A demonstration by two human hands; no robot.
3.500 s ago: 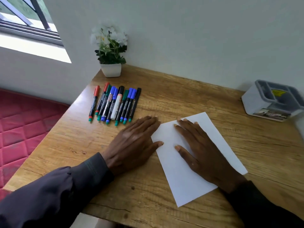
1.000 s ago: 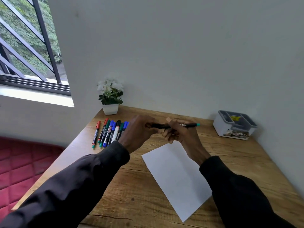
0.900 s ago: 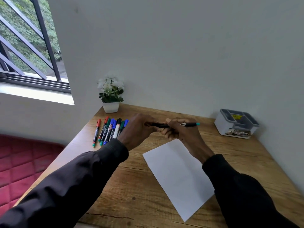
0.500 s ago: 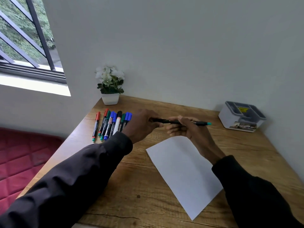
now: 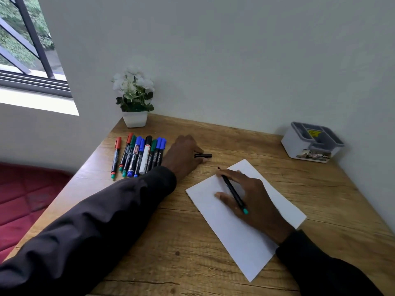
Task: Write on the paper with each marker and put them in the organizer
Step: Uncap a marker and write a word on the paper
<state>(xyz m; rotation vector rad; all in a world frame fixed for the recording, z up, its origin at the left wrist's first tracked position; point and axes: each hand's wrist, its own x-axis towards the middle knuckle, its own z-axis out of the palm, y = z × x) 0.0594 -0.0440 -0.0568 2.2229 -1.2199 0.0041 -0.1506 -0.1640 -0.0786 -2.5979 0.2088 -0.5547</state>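
A white sheet of paper (image 5: 239, 227) lies slanted on the wooden desk (image 5: 181, 253). My right hand (image 5: 254, 201) rests on it and holds an uncapped black marker (image 5: 233, 191) with a teal end, its tip near the paper's upper edge. My left hand (image 5: 183, 155) rests on the desk left of the paper and pinches the marker's black cap (image 5: 203, 155). Several capped markers (image 5: 139, 155) in red, green, blue and black lie in a row at the left. The grey-and-white organizer (image 5: 312, 144) stands at the far right.
A small white pot with white flowers (image 5: 135, 99) stands at the back left corner against the wall. The desk's left edge drops to a red quilted surface (image 5: 23, 199). A barred window (image 5: 25, 50) is at the upper left.
Both hands held the marker in the air and pulled its cap off. The left hand has come down onto the desk with the cap, and the right hand has brought the marker down to the paper.
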